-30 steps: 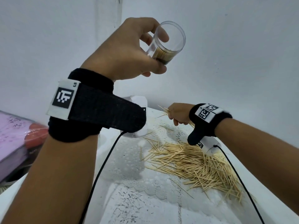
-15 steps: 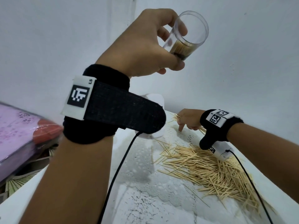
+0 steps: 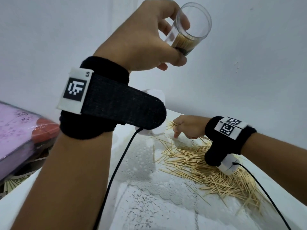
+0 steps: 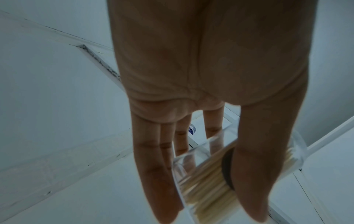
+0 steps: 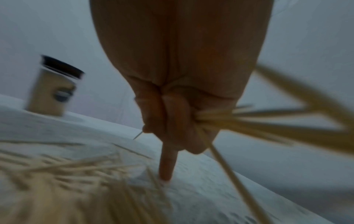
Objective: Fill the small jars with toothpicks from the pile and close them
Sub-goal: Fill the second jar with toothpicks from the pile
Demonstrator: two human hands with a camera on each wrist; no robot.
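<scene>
The left hand (image 3: 141, 42) grips a clear, lidless jar (image 3: 187, 30) (partly filled, tilted); the right hand (image 3: 187, 127) clutches a toothpick bundle (image 5: 268, 122), one finger touching the bench (image 3: 166, 205).

clear jar (image 3: 187, 29) part-filled, tilted, toothpick pile (image 3: 207, 168) on table

The white tag (image 3: 75, 93) on the left wristband carries a black square code and the small letters "LS". The right wristband's tag (image 3: 230, 128) shows only square codes.
</scene>
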